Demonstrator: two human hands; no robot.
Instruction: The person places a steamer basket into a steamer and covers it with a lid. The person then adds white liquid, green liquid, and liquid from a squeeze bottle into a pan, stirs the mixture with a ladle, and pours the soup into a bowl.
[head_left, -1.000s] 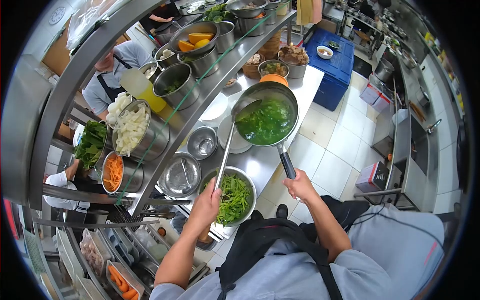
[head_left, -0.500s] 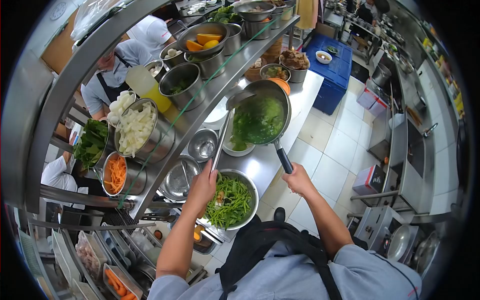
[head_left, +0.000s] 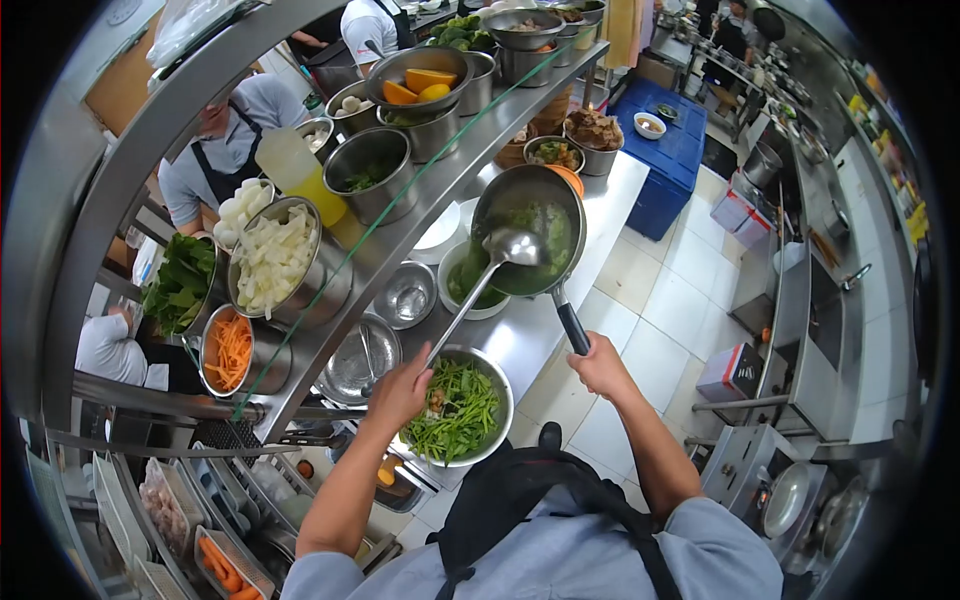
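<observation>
My left hand (head_left: 400, 392) is closed around the long handle of a metal ladle (head_left: 516, 247), whose bowl lies inside a tilted pan (head_left: 527, 182). With my right hand (head_left: 600, 366) I grip the pan's black handle (head_left: 573, 328). Green soupy liquid with leafy bits coats the pan's inside. Just under the pan's left rim stands a white bowl (head_left: 490, 311) with green soup in it, partly hidden by the pan and ladle. Below my left hand's level, a metal bowl (head_left: 504, 428) holds green stems and leaves.
Two metal bowls (head_left: 405, 295) sit left of the white bowl. A raised steel shelf carries pots of chopped white vegetable (head_left: 275, 255), carrot strips (head_left: 233, 345) and orange pieces (head_left: 432, 78). Beyond the counter is a blue chest (head_left: 650, 175). A person (head_left: 225, 150) stands behind the shelf.
The ladle's bowl has moved from the pan's left rim into its middle. Less green soup shows in the pan. My right hand keeps hold of the handle.
</observation>
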